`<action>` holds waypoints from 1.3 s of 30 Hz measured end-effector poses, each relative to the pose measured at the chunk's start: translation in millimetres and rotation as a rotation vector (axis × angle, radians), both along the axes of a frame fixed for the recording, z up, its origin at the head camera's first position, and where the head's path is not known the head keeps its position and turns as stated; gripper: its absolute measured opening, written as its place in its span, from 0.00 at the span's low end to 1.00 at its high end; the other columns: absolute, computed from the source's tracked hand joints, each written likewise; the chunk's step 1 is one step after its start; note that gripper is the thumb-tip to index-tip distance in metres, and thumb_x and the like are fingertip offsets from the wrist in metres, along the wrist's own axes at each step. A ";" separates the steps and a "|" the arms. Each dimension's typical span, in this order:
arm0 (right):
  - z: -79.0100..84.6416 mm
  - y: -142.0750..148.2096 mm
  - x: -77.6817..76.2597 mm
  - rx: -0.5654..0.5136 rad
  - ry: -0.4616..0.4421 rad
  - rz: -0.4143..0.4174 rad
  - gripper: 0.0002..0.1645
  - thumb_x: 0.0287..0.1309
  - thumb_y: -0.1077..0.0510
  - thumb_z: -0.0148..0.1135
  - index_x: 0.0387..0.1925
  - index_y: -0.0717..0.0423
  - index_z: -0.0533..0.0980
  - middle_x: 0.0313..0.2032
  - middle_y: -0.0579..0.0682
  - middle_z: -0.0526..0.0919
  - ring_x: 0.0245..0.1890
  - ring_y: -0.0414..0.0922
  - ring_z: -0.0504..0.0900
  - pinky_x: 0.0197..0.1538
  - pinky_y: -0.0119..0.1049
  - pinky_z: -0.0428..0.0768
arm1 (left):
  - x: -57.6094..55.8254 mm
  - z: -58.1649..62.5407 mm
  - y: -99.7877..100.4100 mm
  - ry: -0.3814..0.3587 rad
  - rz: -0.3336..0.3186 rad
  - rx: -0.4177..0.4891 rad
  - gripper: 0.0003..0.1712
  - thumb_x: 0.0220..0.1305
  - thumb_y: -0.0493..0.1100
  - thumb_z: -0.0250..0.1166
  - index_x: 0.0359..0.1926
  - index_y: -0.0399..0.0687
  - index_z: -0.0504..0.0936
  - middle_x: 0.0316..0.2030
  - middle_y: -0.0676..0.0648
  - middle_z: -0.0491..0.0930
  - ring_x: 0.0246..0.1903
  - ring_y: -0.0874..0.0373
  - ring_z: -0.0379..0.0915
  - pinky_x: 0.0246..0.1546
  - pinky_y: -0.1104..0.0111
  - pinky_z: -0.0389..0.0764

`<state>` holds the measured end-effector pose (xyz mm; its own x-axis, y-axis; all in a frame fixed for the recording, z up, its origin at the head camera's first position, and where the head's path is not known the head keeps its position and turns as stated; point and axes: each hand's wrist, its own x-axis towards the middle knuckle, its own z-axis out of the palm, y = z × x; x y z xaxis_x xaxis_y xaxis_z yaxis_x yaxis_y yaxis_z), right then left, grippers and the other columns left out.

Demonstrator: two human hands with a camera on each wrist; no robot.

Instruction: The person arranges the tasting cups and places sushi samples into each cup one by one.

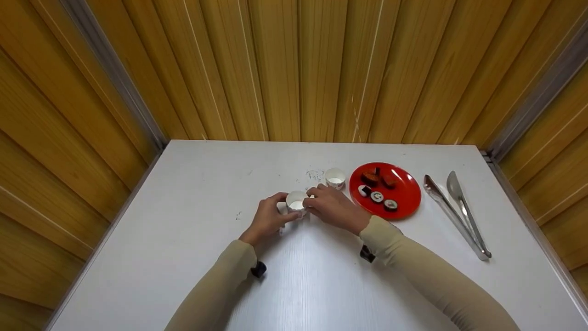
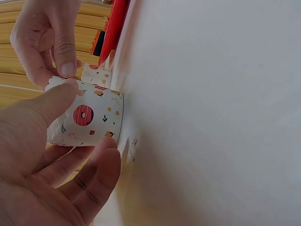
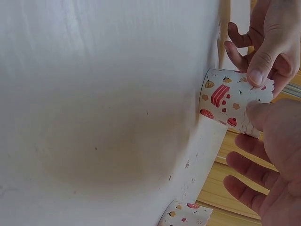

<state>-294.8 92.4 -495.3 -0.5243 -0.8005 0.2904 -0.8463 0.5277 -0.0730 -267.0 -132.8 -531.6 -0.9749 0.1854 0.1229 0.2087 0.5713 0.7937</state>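
Note:
A white paper baking cup (image 1: 295,198) with a scalloped rim and printed sweets stands between both hands over the white table. My left hand (image 1: 268,216) holds it from the left, the thumb against the printed wall near the rim. My right hand (image 1: 337,208) pinches the rim on the other side, its remaining fingers spread apart in the right wrist view. The cup's printed wall (image 2: 99,110) shows a pink doughnut in the left wrist view. Just beyond the right hand stands a second baking cup (image 1: 335,177) of the same print.
On the right a red plate (image 1: 409,202) bears several sushi pieces (image 1: 376,196). Beyond it lie metal tongs (image 1: 459,223) with their arms spread. The table (image 1: 183,193) meets wood-patterned panels (image 1: 275,69) at the back and sides.

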 end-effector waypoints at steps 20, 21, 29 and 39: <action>0.3 0.4 0.0 0.001 -0.020 -0.006 0.07 0.65 0.60 0.70 0.44 0.50 0.86 0.48 0.53 0.86 0.47 0.52 0.82 0.52 0.45 0.81 | -0.2 -0.2 -0.2 0.016 -0.011 0.008 0.31 0.58 0.48 0.79 0.59 0.42 0.81 0.54 0.44 0.84 0.58 0.52 0.77 0.62 0.53 0.73; 0.5 0.6 0.2 -0.005 -0.018 -0.003 0.07 0.65 0.60 0.70 0.44 0.50 0.86 0.48 0.53 0.86 0.47 0.52 0.82 0.52 0.45 0.81 | 0.1 -0.3 -0.2 0.018 -0.012 0.007 0.31 0.58 0.48 0.79 0.60 0.42 0.81 0.54 0.43 0.84 0.58 0.51 0.77 0.61 0.53 0.74; 2.9 0.9 0.8 -0.012 0.013 0.003 0.06 0.64 0.59 0.71 0.43 0.50 0.86 0.47 0.52 0.86 0.46 0.52 0.82 0.51 0.46 0.81 | 1.8 0.6 0.0 0.008 -0.004 0.001 0.32 0.59 0.48 0.78 0.61 0.42 0.81 0.56 0.43 0.83 0.59 0.51 0.76 0.60 0.53 0.75; 8.1 1.0 1.1 0.004 0.009 -0.006 0.07 0.64 0.58 0.71 0.43 0.49 0.87 0.47 0.52 0.87 0.47 0.52 0.82 0.52 0.47 0.80 | 1.2 0.3 0.2 0.010 -0.006 0.016 0.31 0.59 0.47 0.79 0.60 0.42 0.81 0.55 0.43 0.84 0.59 0.52 0.76 0.61 0.53 0.74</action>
<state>-293.7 93.4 -487.2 -0.5265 -0.7984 0.2923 -0.8437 0.5331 -0.0634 -265.8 -132.6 -531.3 -0.9725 0.1891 0.1355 0.2199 0.5571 0.8008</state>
